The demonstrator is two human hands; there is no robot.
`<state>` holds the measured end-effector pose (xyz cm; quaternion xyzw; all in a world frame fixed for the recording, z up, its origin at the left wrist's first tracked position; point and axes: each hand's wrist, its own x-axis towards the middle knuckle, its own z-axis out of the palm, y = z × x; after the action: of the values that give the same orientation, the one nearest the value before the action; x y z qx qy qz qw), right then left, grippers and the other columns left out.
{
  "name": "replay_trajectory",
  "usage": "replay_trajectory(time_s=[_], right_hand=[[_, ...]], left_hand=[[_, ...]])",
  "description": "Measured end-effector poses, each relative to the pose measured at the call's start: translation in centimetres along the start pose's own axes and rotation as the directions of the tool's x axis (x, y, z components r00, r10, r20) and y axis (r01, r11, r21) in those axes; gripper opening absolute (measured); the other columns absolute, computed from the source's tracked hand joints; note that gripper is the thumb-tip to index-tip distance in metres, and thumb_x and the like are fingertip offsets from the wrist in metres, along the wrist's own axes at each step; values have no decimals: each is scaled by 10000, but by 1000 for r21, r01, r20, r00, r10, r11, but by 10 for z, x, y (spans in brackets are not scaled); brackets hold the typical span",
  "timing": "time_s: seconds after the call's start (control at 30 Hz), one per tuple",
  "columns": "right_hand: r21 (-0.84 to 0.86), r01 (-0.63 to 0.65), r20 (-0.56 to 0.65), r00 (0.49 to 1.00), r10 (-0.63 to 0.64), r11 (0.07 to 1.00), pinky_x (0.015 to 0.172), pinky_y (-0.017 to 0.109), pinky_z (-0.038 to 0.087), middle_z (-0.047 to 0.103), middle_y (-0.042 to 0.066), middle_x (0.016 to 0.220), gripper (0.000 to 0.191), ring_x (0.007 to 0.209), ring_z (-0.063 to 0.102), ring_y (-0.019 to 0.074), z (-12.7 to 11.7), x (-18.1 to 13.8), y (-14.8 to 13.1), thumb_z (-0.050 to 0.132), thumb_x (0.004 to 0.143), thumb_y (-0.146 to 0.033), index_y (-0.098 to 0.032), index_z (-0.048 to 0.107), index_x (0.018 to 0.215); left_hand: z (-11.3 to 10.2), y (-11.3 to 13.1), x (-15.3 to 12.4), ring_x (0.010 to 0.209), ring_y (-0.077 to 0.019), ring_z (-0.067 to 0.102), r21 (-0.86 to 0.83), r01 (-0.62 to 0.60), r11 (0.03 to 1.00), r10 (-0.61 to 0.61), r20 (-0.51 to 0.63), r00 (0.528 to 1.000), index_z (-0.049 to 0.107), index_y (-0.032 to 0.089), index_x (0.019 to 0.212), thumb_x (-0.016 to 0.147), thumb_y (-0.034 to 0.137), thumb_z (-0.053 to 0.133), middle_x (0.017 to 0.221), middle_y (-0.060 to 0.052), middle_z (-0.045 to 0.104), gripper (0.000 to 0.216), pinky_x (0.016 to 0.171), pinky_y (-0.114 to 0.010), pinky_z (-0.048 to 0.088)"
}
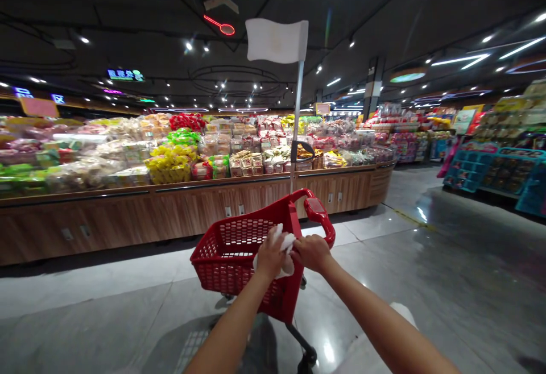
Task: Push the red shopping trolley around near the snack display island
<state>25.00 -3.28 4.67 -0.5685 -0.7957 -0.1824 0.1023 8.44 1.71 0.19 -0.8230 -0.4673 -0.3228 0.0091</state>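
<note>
A red plastic shopping cart (239, 274) with a perforated basket stands on the floor in front of me. My left hand (269, 256) is closed around a crumpled white cloth (286, 268), against the near upper side of the basket. Close to its right, my right hand (313, 253) has its fingers wrapped over the near end of the red cart handle (327, 227). The far part of the handle shows bare. My hands and the cloth hide some of the rim between them.
A long wood-panelled display counter (264, 195) piled with packaged food runs behind the cart. A white flag-shaped sign (277, 40) rises on a metal pole. Blue wire racks (464, 169) stand at the right, across grey tiled floor (384, 283).
</note>
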Motion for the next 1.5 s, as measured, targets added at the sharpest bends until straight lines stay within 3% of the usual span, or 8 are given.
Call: replay_trajectory(time_s=[0.2, 0.37, 0.67, 0.83, 0.97, 1.07, 1.37, 1.5], right_hand=[[12, 0, -3, 1000, 0, 1000, 649, 299, 363, 720, 102, 846, 316, 745, 660, 222, -2, 0, 0, 459, 915, -402, -180, 681, 883], [-17, 13, -6, 1000, -13, 1000, 636, 293, 336, 710, 99, 817, 348, 720, 645, 208, -2, -3, 3, 447, 922, -432, -170, 671, 871], [-42, 36, -49, 998, -38, 998, 606, 283, 295, 711, 94, 792, 421, 651, 620, 173, 7, -5, 5, 312, 992, -361, -174, 666, 863], [-39, -71, -105, 992, 66, 997, 583, 293, 296, 710, 111, 728, 431, 613, 623, 175, 14, 6, -3, 306, 985, -291, -158, 677, 811], [-41, -42, -119, 992, 37, 998, 576, 304, 301, 710, 118, 723, 338, 622, 630, 175, 19, 12, -1, 383, 945, -238, -146, 677, 807], [-50, -37, -137, 990, 30, 998, 563, 309, 287, 708, 109, 701, 340, 607, 625, 176, 19, 10, 2, 382, 944, -242, -149, 673, 795], [-57, -13, -182, 983, 3, 998, 550, 304, 251, 710, 85, 700, 394, 564, 603, 162, 19, 6, 3, 345, 965, -263, -166, 667, 759], [-49, -41, -188, 982, 32, 998, 552, 306, 252, 708, 87, 685, 385, 575, 610, 165, 18, 7, -1, 364, 962, -266, -164, 668, 749]], left_hand=[[-10, -11, -15, 1151, -255, 515, 45, -212, 976, 199, 211, 957, 357, 250, 1450, 880, 485, 556, 1311, -93, 565, 647, 982, -381, 422], [-14, -21, -3, 1076, -257, 569, 199, -133, 971, 52, 369, 928, 551, 180, 1270, 881, 424, 564, 1176, -109, 632, 459, 920, -348, 441], [-51, -121, -44, 1016, -244, 595, 413, 29, 910, -197, 371, 907, 648, 205, 1105, 924, 399, 503, 1092, -82, 663, 303, 851, -330, 439], [-34, -63, -31, 979, -240, 604, 334, -49, 941, -81, 365, 927, 582, 217, 1239, 968, 456, 400, 1067, -89, 664, 405, 838, -341, 432], [-15, -7, -11, 987, -208, 604, 240, -147, 960, 67, 312, 948, 441, 290, 1377, 961, 237, 411, 1172, -67, 623, 421, 847, -336, 433], [-14, 1, -7, 974, -214, 609, 216, -159, 963, 78, 342, 936, 554, 251, 1246, 945, 222, 432, 1115, -65, 641, 326, 833, -338, 439], [-48, -101, -52, 929, -231, 610, 397, -62, 916, -91, 355, 931, 648, 196, 1045, 953, 314, 456, 989, -78, 680, 243, 801, -333, 427], [-52, -108, -60, 926, -236, 609, 395, -54, 917, -77, 310, 947, 646, 201, 1072, 944, 395, 486, 1019, -79, 676, 283, 795, -334, 424]])
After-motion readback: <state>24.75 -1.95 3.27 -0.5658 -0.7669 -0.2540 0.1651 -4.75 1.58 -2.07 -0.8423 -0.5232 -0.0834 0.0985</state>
